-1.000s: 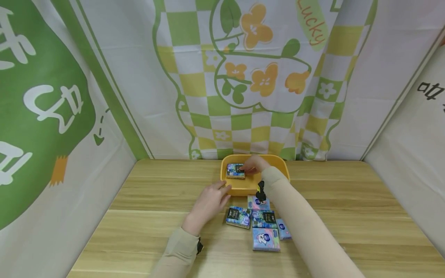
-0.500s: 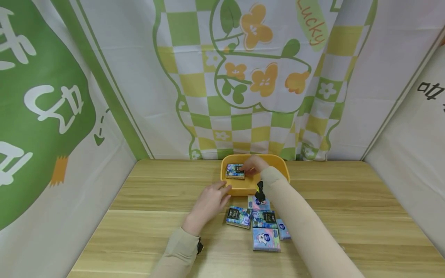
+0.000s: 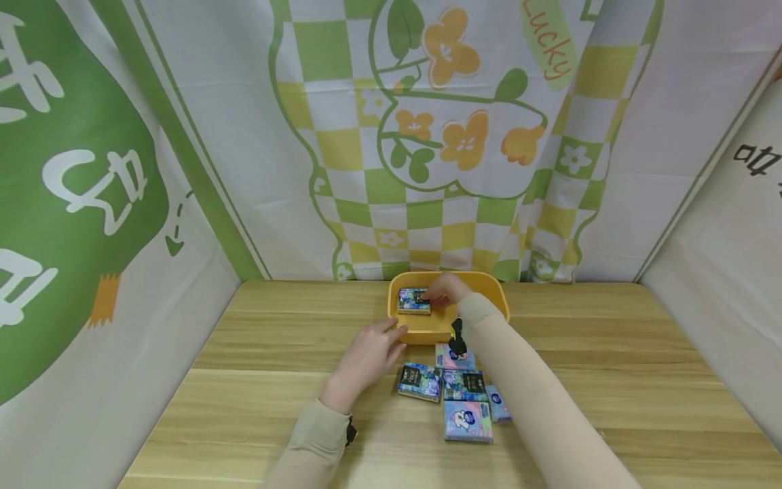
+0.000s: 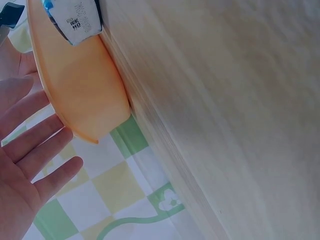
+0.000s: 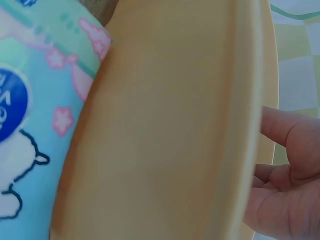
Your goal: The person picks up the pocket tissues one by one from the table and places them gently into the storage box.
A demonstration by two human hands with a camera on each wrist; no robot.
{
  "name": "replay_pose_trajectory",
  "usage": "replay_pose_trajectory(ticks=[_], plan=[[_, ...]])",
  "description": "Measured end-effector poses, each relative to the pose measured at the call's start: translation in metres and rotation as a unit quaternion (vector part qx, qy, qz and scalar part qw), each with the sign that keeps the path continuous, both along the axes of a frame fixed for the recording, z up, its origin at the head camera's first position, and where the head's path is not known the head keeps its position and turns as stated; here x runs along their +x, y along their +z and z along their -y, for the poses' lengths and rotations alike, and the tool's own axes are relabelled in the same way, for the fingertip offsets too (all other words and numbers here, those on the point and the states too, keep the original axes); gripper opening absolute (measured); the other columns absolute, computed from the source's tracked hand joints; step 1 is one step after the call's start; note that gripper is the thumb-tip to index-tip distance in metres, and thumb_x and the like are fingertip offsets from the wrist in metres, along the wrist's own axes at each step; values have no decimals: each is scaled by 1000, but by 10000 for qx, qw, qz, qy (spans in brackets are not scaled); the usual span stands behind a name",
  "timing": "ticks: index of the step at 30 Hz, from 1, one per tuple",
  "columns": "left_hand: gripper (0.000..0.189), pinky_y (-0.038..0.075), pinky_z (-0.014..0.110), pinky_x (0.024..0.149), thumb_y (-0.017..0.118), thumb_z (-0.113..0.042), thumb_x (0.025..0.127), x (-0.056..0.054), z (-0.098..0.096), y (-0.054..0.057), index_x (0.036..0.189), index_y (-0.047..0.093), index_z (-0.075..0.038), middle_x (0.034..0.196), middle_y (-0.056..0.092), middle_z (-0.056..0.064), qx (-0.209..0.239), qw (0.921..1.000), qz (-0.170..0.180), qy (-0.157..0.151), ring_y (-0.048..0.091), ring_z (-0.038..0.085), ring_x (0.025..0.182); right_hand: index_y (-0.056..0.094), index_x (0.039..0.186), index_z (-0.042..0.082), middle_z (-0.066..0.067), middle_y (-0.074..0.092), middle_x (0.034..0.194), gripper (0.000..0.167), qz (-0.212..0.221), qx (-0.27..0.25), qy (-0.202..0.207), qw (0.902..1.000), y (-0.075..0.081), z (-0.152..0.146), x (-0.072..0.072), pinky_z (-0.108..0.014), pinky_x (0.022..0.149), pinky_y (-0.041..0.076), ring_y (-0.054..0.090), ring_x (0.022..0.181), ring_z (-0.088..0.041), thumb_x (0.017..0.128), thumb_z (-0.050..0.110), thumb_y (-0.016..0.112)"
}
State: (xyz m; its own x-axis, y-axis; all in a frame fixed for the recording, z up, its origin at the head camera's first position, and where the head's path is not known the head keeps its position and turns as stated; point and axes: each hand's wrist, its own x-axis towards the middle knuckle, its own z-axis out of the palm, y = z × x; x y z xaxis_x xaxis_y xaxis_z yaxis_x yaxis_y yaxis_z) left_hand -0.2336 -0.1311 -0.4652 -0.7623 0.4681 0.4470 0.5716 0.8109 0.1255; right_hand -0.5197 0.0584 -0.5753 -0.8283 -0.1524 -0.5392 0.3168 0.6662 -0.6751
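Observation:
My right hand (image 3: 448, 289) reaches into a yellow plastic basket (image 3: 424, 337), its curled fingers at the right end of a dark blue floral tissue pack (image 3: 409, 301) lying in the basket's left part. In the right wrist view the basket wall hides those fingertips. At the basket's front left corner my left hand (image 3: 365, 354) rests its fingertips on the rim; the left wrist view shows its fingers straight and spread. In front of the basket lie more tissue packs: two floral ones (image 3: 420, 382) side by side, and pastel ones (image 3: 467, 421) around them.
The basket stands at the back edge of the wooden table (image 3: 275, 339), close against a checkered green and yellow curtain (image 3: 421, 214). My right forearm (image 3: 544, 394) passes over the packs and partly covers one pale blue pack (image 3: 497, 403). Printed cloth walls flank both sides.

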Motion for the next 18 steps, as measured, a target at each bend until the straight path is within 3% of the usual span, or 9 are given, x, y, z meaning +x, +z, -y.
replay_pose_trajectory(ticks=[2, 5, 8, 9, 12, 15, 18], plan=[[31, 53, 42, 95, 67, -18, 88, 0, 0, 1, 116, 68, -6, 120, 64, 18, -9, 10000, 32, 6, 63, 31, 109, 70, 90, 7, -6, 64, 91, 25, -89, -16, -94, 9999, 4, 1, 4, -28, 68, 59, 64, 74, -17, 78, 27, 78], [31, 52, 41, 95, 67, -19, 88, 0, 0, 1, 116, 68, -6, 121, 64, 18, -42, 10000, 62, 13, 62, 30, 110, 69, 84, 8, -5, 61, 85, 19, -192, -2, -166, 9997, 10, 2, 10, -26, 60, 58, 62, 68, -16, 78, 24, 78], [31, 52, 41, 96, 66, -20, 89, 0, 0, 2, 117, 68, -7, 122, 63, 18, -63, 9999, 126, 17, 62, 30, 111, 70, 89, 6, -5, 61, 87, 21, -166, 76, -223, 9996, 26, 5, 24, -28, 65, 58, 60, 68, -16, 79, 24, 78], [31, 52, 41, 96, 66, -20, 89, 1, 0, 3, 117, 68, -7, 122, 63, 18, -75, 9999, 144, 27, 62, 30, 111, 69, 86, 5, -6, 59, 84, 20, -221, 83, -281, 9993, 37, 6, 37, -26, 61, 57, 59, 64, -15, 80, 22, 77], [32, 52, 42, 96, 66, -21, 89, 1, 0, 3, 118, 67, -7, 123, 63, 18, -69, 9997, 226, 54, 62, 30, 111, 69, 89, 2, -7, 59, 83, 24, -218, 72, -388, 9990, 47, 7, 45, -26, 63, 57, 57, 63, -16, 78, 22, 78], [33, 51, 41, 97, 65, -22, 89, 1, 0, 3, 119, 67, -8, 124, 62, 18, -76, 9995, 280, 84, 61, 30, 112, 69, 82, 2, -6, 58, 74, 23, -253, 0, -375, 9990, 38, 6, 37, -25, 56, 55, 57, 57, -15, 76, 21, 80], [33, 51, 41, 98, 65, -23, 89, 2, 0, 3, 119, 67, -8, 124, 62, 17, -75, 9995, 293, 89, 61, 30, 112, 69, 82, 4, -5, 60, 73, 30, -332, 137, -263, 9990, 2, 3, 4, -28, 55, 57, 60, 58, -16, 69, 26, 85]])
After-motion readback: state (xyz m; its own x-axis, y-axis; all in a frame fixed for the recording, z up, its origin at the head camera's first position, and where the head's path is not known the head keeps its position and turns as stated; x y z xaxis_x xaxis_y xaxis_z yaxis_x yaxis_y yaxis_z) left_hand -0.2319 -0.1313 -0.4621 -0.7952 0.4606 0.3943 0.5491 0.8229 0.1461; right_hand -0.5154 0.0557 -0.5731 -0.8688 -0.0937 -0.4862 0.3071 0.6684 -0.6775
